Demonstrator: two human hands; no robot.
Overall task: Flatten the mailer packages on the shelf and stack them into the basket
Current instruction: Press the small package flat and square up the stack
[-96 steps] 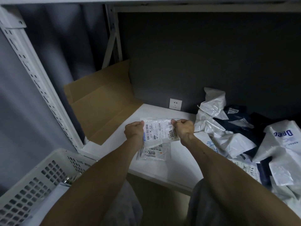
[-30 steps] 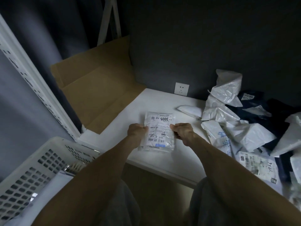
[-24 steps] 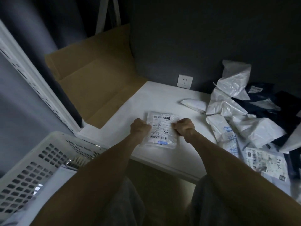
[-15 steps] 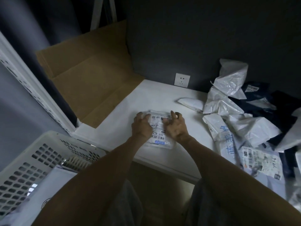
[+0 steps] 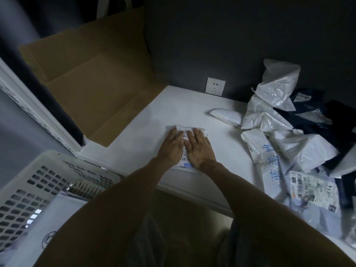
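Firmly, two flat hands press a mailer [image 5: 184,162] onto the white shelf [image 5: 173,105].
Left hand [image 5: 172,146] and right hand [image 5: 200,148], fingers straight, cover most of it; its label is unreadable, and the basket [image 5: 34,189] is cut off lower left.

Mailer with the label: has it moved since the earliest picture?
Yes, downward: the mailer was held above the shelf; now it lies flat on it, under the left hand and right hand, in front of the socket.

A parcel storeroom, by the look of it: a perforated steel rack upright [image 5: 38,111], a white shelf [image 5: 173,105], heaped labelled mailer bags [image 5: 308,149], flattened cardboard [image 5: 96,83] and a plastic basket [image 5: 25,199].
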